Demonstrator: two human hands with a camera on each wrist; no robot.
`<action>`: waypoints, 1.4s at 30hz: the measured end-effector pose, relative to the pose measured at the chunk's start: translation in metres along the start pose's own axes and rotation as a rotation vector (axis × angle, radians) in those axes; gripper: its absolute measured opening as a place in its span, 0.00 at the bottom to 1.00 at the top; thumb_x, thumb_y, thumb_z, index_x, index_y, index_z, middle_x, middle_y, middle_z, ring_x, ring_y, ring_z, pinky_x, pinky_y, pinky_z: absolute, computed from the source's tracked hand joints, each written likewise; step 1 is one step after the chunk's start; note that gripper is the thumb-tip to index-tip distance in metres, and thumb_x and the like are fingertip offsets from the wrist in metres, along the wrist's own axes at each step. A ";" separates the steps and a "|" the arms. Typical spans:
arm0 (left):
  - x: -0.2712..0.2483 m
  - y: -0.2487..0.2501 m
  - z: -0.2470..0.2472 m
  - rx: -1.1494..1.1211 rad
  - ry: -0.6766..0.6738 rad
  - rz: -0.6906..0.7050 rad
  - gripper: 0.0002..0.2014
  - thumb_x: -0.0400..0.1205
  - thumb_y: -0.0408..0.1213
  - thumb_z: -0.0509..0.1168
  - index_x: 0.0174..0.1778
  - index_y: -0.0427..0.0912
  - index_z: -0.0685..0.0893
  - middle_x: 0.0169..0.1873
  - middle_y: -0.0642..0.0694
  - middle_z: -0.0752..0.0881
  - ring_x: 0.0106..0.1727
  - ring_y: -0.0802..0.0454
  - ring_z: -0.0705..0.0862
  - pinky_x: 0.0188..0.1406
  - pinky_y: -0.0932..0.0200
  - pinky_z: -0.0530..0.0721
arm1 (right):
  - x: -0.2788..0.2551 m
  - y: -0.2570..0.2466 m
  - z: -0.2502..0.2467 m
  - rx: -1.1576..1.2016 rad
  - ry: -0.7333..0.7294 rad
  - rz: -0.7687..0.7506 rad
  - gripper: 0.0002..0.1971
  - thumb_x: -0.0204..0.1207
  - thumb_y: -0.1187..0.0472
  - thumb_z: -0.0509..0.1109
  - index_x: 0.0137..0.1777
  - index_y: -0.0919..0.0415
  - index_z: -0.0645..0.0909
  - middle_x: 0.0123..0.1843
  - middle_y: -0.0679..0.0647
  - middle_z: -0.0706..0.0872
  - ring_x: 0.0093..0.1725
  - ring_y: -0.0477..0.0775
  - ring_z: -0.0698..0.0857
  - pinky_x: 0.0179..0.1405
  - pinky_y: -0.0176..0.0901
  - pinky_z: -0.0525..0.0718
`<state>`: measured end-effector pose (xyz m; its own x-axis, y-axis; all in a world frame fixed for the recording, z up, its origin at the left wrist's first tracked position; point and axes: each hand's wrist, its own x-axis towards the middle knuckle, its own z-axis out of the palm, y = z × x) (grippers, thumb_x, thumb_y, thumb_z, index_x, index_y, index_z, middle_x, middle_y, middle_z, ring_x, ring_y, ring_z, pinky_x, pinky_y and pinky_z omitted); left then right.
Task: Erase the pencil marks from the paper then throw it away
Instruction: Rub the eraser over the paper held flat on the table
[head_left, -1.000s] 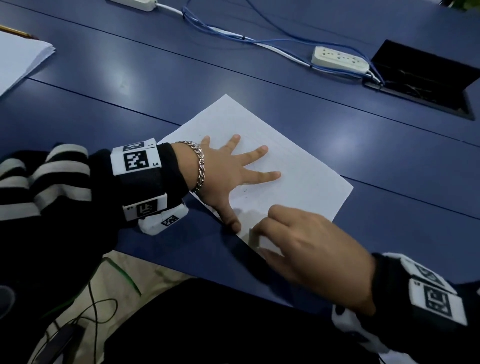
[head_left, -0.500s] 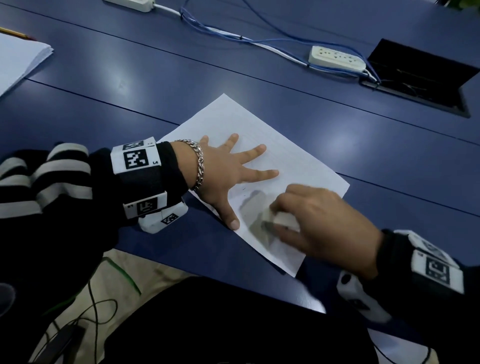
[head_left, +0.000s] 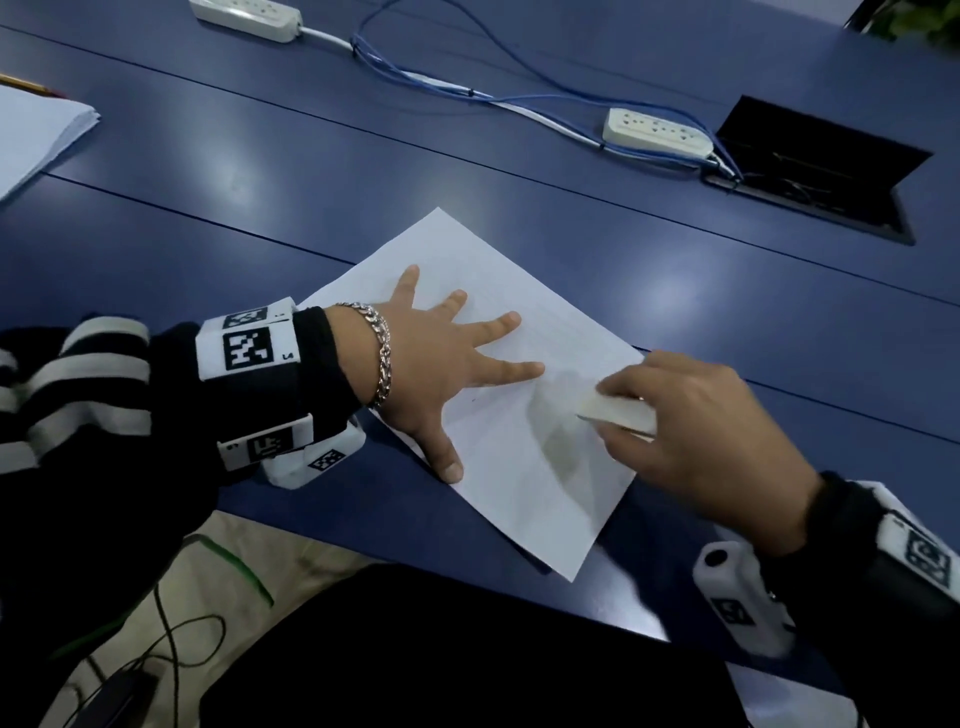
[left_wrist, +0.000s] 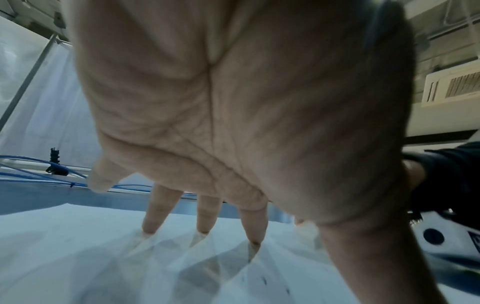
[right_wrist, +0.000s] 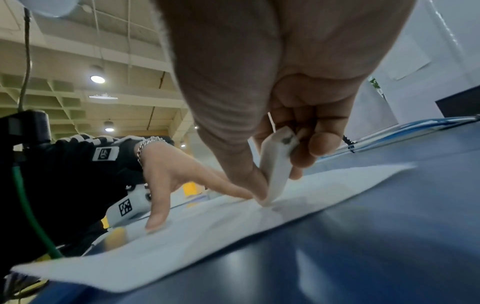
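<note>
A white sheet of paper (head_left: 524, 467) lies skewed on the blue table (head_left: 727, 322) near its front edge. My left hand (head_left: 441, 358) lies flat on the sheet with fingers spread, and the fingertips (left_wrist: 202, 228) press the paper (left_wrist: 78, 257). My right hand (head_left: 696, 426) pinches a white eraser (head_left: 618, 413) between thumb and fingers at the sheet's right side. The eraser (right_wrist: 275, 170) stands tilted, its lower end touching the paper (right_wrist: 233, 230). A few faint pencil ticks (left_wrist: 265, 280) show near the left thumb.
A stack of white paper (head_left: 36, 135) with a pencil (head_left: 26, 84) sits at the far left. Two power strips (head_left: 657, 132) (head_left: 244, 13) and blue cables (head_left: 441, 78) cross the back of the table. An open black cable hatch (head_left: 810, 171) is at the back right.
My right hand has carried the eraser from the sheet's near edge, by the left thumb, rightward and away to the sheet's right side. The left hand has stayed pressed on the paper.
</note>
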<state>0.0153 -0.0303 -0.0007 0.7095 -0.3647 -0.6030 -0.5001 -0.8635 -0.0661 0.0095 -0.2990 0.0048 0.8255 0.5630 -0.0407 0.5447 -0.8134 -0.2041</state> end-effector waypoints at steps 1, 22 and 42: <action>-0.002 0.001 -0.001 0.002 0.029 0.012 0.62 0.64 0.85 0.66 0.84 0.79 0.30 0.90 0.56 0.31 0.92 0.32 0.44 0.80 0.14 0.39 | -0.004 0.003 0.002 -0.011 -0.029 0.026 0.15 0.75 0.45 0.73 0.58 0.50 0.87 0.46 0.43 0.84 0.47 0.53 0.85 0.46 0.50 0.84; 0.012 0.015 0.007 -0.057 0.042 0.032 0.74 0.56 0.85 0.72 0.83 0.73 0.24 0.87 0.58 0.23 0.90 0.28 0.36 0.78 0.10 0.44 | -0.016 -0.036 0.014 0.077 -0.198 -0.307 0.15 0.80 0.44 0.64 0.55 0.52 0.83 0.46 0.47 0.80 0.43 0.54 0.83 0.41 0.51 0.84; 0.013 0.013 0.007 -0.037 0.029 0.005 0.79 0.53 0.87 0.70 0.87 0.63 0.24 0.87 0.62 0.25 0.91 0.33 0.37 0.82 0.15 0.40 | 0.008 -0.015 0.003 -0.064 -0.036 -0.198 0.17 0.80 0.42 0.63 0.53 0.54 0.85 0.45 0.49 0.82 0.43 0.58 0.84 0.39 0.52 0.84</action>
<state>0.0143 -0.0441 -0.0147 0.7214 -0.3786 -0.5799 -0.4854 -0.8737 -0.0335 0.0077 -0.2818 0.0045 0.6960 0.7169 -0.0407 0.7053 -0.6931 -0.1488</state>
